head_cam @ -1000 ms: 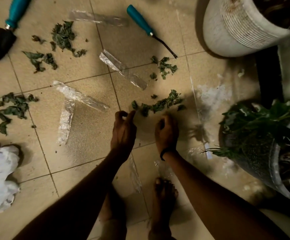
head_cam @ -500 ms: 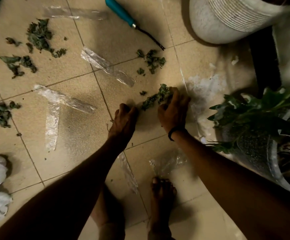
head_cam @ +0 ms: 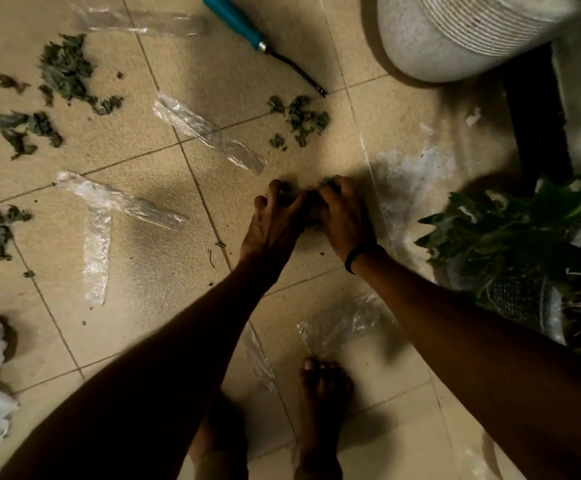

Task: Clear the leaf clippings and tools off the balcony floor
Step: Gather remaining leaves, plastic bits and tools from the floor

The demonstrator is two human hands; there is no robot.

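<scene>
Mid-frame on the tiled floor (head_cam: 150,271): left hand (head_cam: 275,220) and right hand (head_cam: 346,216), fingers curled together round leaf clippings (head_cam: 283,190) mostly hidden beneath them; loose leaf scraps (head_cam: 67,71) upper left, blurred; teal-handled tool (head_cam: 247,31) at top centre, handle end cut off.

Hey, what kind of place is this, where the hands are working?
Likely a home balcony or patio kept for plants: beige tiled floor, a white ribbed pot and a leafy potted plant on the right, leaf clippings and a teal-handled tool on the tiles.
</scene>
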